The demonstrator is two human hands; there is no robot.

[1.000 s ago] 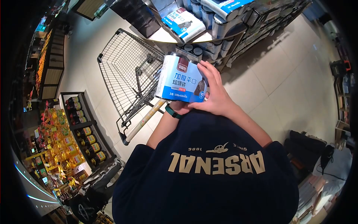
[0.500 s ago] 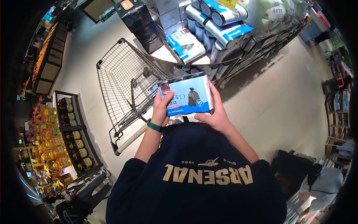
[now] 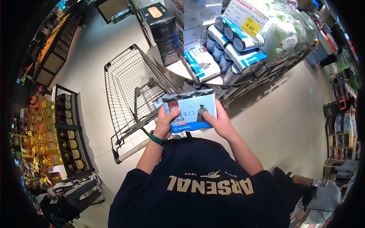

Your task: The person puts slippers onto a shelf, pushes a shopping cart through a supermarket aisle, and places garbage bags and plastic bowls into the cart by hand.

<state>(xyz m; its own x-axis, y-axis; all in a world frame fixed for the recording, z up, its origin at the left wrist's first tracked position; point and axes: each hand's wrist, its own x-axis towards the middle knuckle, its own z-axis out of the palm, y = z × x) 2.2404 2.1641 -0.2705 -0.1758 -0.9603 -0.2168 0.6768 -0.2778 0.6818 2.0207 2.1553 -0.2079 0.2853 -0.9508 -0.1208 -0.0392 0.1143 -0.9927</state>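
Note:
A blue and white pack of garbage bag rolls [image 3: 188, 105] is held up in front of my chest, its printed face with a black bag picture toward me. Dark roll ends show along its upper edge. My left hand [image 3: 163, 124], below a green wristband [image 3: 156, 138], grips the left side with the thumb on the front. On the right side, my right hand [image 3: 223, 124] is closed round the pack, its thumb pressed over the bag picture. A similar pack [image 3: 201, 64] lies on the display table [image 3: 178, 70] beyond, beside stacked blue rolls [image 3: 239, 53].
To the left of my hands stands a wire shopping cart [image 3: 129, 85]. Dark boxes [image 3: 161, 34], a price sign [image 3: 247, 17] and green-white bagged goods [image 3: 285, 38] are on the display. Bottles of oil [image 3: 45, 135] line a shelf at left; another rack [image 3: 342, 129] is at right.
The pack has tilted so its roll ends show on top. My right thumb has moved from the lower edge onto the front face. The display sits lower and further right in view.

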